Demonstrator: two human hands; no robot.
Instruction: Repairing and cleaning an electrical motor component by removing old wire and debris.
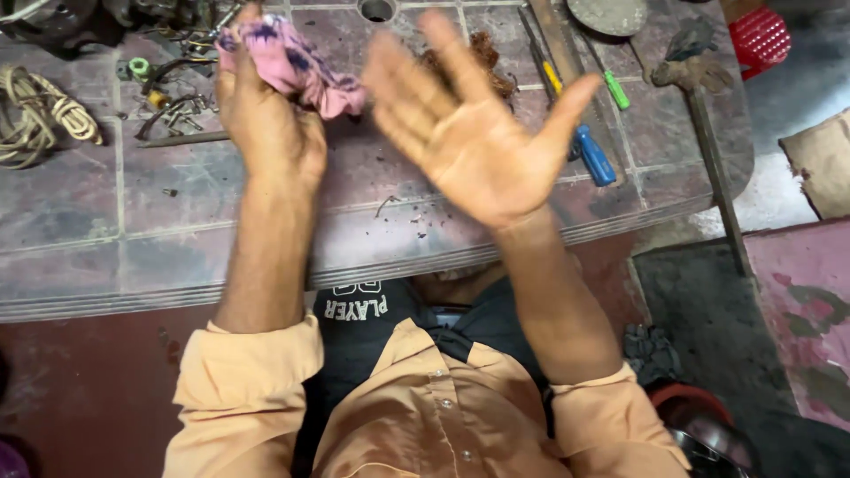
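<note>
left hand [266, 124] fingers closed around a pink patterned rag [288, 57], held over the far middle of the tiled table [97, 221]. right hand [474, 133] open, palm up, fingers spread, holding nothing, just beside the rag. blue-handled screwdriver [593, 155] and green-handled screwdriver [616, 89] toward the right edge. coiled rope [40, 115] at the left edge.

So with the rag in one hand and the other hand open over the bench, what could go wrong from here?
The left hand grips the pink rag just above loose screws and bits; a trailing corner could drag them off the table. The open right hand hovers close to the blue-handled screwdriver and green-handled screwdriver; a sweep might knock them. Dark grit near the edge may soil the rag.
</note>
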